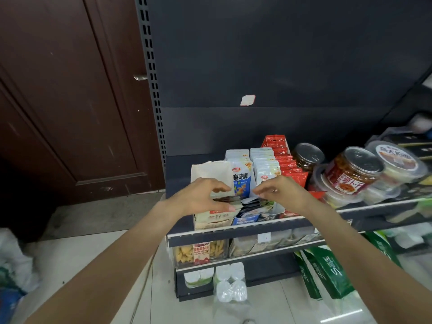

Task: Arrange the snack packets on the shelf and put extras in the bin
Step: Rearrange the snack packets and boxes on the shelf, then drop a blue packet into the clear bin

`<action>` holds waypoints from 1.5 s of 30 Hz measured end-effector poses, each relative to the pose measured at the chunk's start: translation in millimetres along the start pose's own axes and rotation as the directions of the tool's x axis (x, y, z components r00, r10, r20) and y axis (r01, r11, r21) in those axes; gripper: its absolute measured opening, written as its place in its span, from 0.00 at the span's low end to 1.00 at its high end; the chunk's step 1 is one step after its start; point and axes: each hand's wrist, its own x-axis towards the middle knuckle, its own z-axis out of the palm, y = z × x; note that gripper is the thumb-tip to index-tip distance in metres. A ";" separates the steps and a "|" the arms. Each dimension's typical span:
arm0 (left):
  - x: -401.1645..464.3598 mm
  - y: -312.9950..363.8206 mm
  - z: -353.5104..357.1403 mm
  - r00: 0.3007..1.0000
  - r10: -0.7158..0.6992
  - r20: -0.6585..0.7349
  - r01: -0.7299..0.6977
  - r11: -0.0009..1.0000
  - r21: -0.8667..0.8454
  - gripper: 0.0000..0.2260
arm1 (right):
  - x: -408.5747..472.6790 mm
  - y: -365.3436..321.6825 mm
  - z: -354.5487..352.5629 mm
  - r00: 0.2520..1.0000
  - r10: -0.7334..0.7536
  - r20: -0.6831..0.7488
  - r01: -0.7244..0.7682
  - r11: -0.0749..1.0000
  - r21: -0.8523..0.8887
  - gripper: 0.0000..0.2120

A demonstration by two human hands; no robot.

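Now both your hands hover over the shelf (238, 226) front: left hand (201, 197) pinches cream packets (215, 216), right hand (284, 195) hangs loosely curled, holding nothing. Behind them stand two blue-white packet rows (252, 164), one red row (286, 164), and two jars (350, 169) beside.

I see the snack packets standing in rows on the dark shelf (233, 230), near its left end. Cream packets (211, 169) form the leftmost row, running from the front lip back. Beside them stand blue-and-white packets (242, 181), then a pale grey-white row (266, 164), then red packets (289, 167) reaching farthest back. At the front edge several dark and blue packets (250, 210) lie tipped and jumbled.
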 end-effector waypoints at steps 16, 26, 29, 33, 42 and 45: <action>-3.8 15.8 9.1 0.995 -0.053 -0.079 0.049 0.998 -0.050 0.20 | -16.9 -14.3 -11.5 0.870 0.023 -0.493 0.075 0.981 0.178 0.05; 23.0 62.6 3.5 0.961 0.069 -0.266 -0.121 0.975 -0.184 0.11 | -51.7 -20.2 -45.3 0.834 0.210 -0.510 0.198 0.748 0.633 0.06; 29.6 76.5 4.5 0.949 0.093 -0.302 -0.157 0.968 -0.197 0.02 | -61.2 -6.4 -51.7 0.805 0.253 -0.536 0.203 0.732 0.650 0.08; 36.2 99.3 14.3 0.928 0.117 -0.355 -0.182 0.971 -0.157 0.05 | -75.0 15.2 -55.7 0.787 0.307 -0.535 0.203 0.691 0.694 0.08; 76.4 195.5 70.8 0.909 0.226 -0.351 -0.265 0.962 -0.066 0.05 | -145.5 102.7 -76.1 0.653 0.425 -0.627 0.257 0.654 0.711 0.06; 98.1 243.8 108.3 0.905 0.271 -0.328 -0.308 0.949 -0.068 0.05 | -186.1 149.3 -95.0 0.606 0.457 -0.651 0.211 0.697 0.686 0.08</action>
